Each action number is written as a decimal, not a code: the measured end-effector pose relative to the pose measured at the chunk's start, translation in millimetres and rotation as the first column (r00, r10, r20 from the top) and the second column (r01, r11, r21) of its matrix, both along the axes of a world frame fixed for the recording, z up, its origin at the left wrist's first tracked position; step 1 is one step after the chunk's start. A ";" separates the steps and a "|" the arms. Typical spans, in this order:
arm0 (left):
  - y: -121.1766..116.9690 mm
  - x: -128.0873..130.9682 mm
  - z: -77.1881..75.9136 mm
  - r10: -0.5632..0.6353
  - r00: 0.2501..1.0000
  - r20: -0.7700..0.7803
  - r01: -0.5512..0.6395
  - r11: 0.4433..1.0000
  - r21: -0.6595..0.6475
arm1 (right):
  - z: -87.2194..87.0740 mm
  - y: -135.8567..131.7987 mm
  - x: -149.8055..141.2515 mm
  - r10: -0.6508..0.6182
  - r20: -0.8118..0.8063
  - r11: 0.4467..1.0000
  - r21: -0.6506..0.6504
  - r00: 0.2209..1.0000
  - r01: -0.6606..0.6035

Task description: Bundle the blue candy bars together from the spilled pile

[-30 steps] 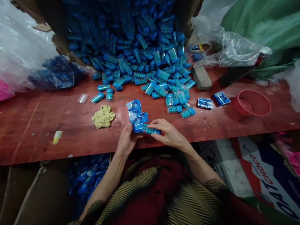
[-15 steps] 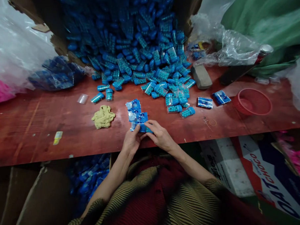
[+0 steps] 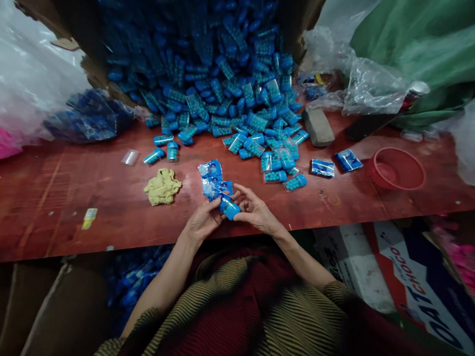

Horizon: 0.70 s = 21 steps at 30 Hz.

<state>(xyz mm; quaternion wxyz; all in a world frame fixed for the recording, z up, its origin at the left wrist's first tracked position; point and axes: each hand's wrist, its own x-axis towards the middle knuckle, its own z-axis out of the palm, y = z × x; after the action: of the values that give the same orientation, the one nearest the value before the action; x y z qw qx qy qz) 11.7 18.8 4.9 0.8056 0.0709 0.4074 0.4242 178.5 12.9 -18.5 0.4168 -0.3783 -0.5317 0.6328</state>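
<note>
Between both hands is a small bottle of blue balls (image 3: 230, 209), tilted, its blue cap toward me and a blue label or wrapper around its far part. My left hand (image 3: 204, 219) grips it at the far left end with thumb and fingers. My right hand (image 3: 255, 211) is closed on its right side near the cap, thumb underneath. Just beyond the fingers, flat blue printed wrappers (image 3: 210, 171) lie in an overlapping stack on the red table (image 3: 117, 215). Fingers hide part of the bottle and the nearest wrappers.
A large heap of similar bottles (image 3: 218, 100) spills from a cardboard box at the back. A crumpled yellow cloth (image 3: 163, 186) lies left. To the right are a grey block (image 3: 317, 127), two blue packs (image 3: 322, 168) and a red basket (image 3: 396, 170). The table's front edge is close.
The bottle, held apart in my right hand at first, came to the wrappers at my left hand. Both hands now hold it, turned cap toward me, with blue printed film around it.
</note>
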 end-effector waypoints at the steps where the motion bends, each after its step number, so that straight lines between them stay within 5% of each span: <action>1: 0.4 -0.2 0.0 -0.033 0.999 0.004 0.033 0.999 0.007 | 2.1 1.8 2.4 0.017 0.046 1.000 0.026 0.999 -0.018; 5: -0.1 5.3 0.3 -0.109 0.993 0.035 0.108 0.994 0.004 | 10.1 7.6 9.8 0.104 0.137 0.988 0.096 0.985 -0.117; 9: -4.6 8.7 -5.3 -0.092 0.993 0.068 0.090 0.995 0.036 | 9.5 7.9 10.0 0.224 0.025 0.974 0.024 0.974 -0.224; 21: -6.3 6.1 -0.3 -0.170 0.981 0.090 0.163 0.984 0.077 | 22.9 11.6 12.6 0.346 0.045 0.938 0.025 0.937 -0.347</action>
<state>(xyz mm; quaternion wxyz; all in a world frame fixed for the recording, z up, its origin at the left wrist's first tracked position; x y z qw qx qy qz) 17.7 12.6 4.6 0.8540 0.1119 0.3461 0.3721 191.1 24.4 4.4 0.2941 -0.2847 -0.6084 0.6799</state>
